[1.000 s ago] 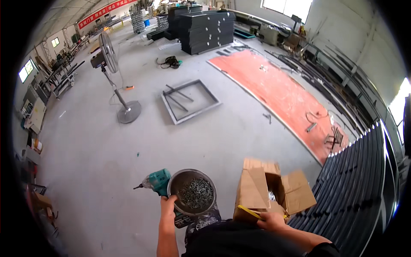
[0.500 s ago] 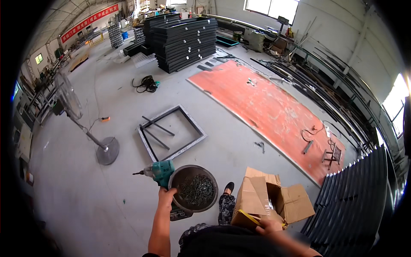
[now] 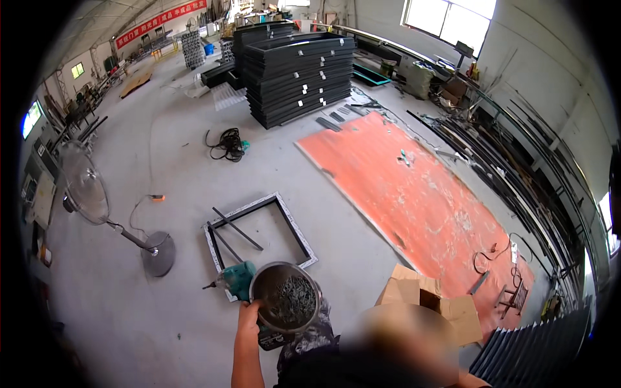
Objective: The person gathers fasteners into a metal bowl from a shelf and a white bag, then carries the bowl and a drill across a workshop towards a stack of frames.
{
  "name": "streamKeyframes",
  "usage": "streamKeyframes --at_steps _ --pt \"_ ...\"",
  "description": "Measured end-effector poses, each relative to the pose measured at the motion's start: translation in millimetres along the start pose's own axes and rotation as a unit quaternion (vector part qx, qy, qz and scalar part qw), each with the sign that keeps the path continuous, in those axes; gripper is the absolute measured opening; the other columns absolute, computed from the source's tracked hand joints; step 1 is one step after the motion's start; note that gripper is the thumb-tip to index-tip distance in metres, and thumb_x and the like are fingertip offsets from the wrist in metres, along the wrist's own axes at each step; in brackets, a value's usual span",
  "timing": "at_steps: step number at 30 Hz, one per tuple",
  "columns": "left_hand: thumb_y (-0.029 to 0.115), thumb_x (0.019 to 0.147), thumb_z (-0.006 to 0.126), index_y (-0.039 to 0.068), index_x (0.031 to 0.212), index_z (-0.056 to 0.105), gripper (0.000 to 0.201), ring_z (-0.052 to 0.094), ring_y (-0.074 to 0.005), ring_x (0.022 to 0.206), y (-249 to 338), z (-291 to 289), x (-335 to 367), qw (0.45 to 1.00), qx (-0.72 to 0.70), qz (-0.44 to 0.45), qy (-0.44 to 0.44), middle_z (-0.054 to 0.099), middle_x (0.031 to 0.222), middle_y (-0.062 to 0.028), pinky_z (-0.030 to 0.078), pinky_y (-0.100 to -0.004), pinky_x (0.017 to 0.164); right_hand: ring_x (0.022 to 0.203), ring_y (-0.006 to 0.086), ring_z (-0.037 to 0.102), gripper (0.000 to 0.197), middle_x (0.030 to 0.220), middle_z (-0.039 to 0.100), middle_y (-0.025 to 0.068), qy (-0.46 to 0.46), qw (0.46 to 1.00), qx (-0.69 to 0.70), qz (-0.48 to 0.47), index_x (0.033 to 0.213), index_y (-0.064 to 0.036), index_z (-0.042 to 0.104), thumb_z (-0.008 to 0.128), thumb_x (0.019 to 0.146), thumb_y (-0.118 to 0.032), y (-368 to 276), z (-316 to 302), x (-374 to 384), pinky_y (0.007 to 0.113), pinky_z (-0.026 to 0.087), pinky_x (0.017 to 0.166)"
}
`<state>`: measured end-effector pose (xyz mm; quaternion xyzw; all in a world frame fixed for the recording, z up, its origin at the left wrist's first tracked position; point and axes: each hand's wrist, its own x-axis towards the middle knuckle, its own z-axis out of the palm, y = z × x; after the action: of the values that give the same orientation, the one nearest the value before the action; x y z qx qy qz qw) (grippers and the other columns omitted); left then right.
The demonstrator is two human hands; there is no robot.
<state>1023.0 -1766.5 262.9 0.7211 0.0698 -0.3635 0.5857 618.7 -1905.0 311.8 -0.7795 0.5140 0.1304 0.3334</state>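
My left hand is closed with its thumb over the rim of a dark round bowl. A heap of dark screws lies inside the bowl. A teal cordless drill is held by the same hand against the bowl's left side, its bit pointing left and its battery base showing under the bowl. My right hand is a smear in front of an open cardboard box; its fingers cannot be made out. The blur hides most of the box's near side.
A rectangular metal frame with loose bars lies ahead on the floor. A standing fan is at left. A tall stack of black frames stands beyond; an orange sheet and dark ribbed profiles lie at right.
The view has swung upward and left. My right hand has lifted from the box's near edge into a blur. My left hand still holds the bowl and drill, now slightly lower in view.
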Motion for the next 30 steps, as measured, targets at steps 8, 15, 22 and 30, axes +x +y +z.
streamKeyframes --at_steps 8,15,22,30 --pt "0.013 0.065 0.06 -0.004 0.111 0.046 0.051 0.053 -0.0247 0.081 91.0 93.0 140.7 0.999 -0.035 0.017 0.008 0.054 0.092 -0.0146 0.042 -0.0376 0.069 0.074 0.0329 0.059 0.029 0.076 0.06 0.0148 0.074 0.997 0.005 -0.012 0.081 -0.0078 0.061 0.064 0.07 -0.034 -35.0 -81.3 156.9 0.041 0.046 0.067" --pt "0.013 0.063 0.06 -0.003 0.093 0.05 0.036 0.053 -0.0228 0.075 190.3 184.0 215.6 0.997 -0.001 0.081 0.002 0.055 0.082 -0.0105 0.04 -0.0353 0.068 0.069 0.035 0.058 0.031 0.07 0.06 0.0169 0.071 0.996 -0.006 -0.054 0.074 -0.0071 0.058 0.058 0.07 -0.038 -71.6 -158.1 285.3 0.044 0.046 0.063" --pt "0.011 0.062 0.06 -0.004 0.098 0.052 0.04 0.056 -0.0239 0.076 222.2 240.5 272.5 0.992 -0.071 0.092 0.046 0.057 0.088 -0.0123 0.043 -0.0339 0.068 0.064 0.0359 0.058 0.028 0.064 0.058 0.0181 0.072 0.985 -0.038 -0.154 0.069 -0.0056 0.056 0.057 0.068 -0.034 -92.7 -240.2 453.6 0.044 0.046 0.059" --pt "0.009 0.066 0.058 -0.006 0.1 0.051 0.038 0.058 -0.0244 0.075 228.0 253.1 318.4 0.962 -0.169 0.034 0.21 0.059 0.087 -0.0136 0.047 -0.0335 0.067 0.059 0.035 0.057 0.025 0.059 0.056 0.017 -0.036 0.966 -0.075 -0.244 0.064 -0.0044 0.052 0.057 0.07 -0.028 -169.6 -318.2 589.8 0.043 0.045 0.057"
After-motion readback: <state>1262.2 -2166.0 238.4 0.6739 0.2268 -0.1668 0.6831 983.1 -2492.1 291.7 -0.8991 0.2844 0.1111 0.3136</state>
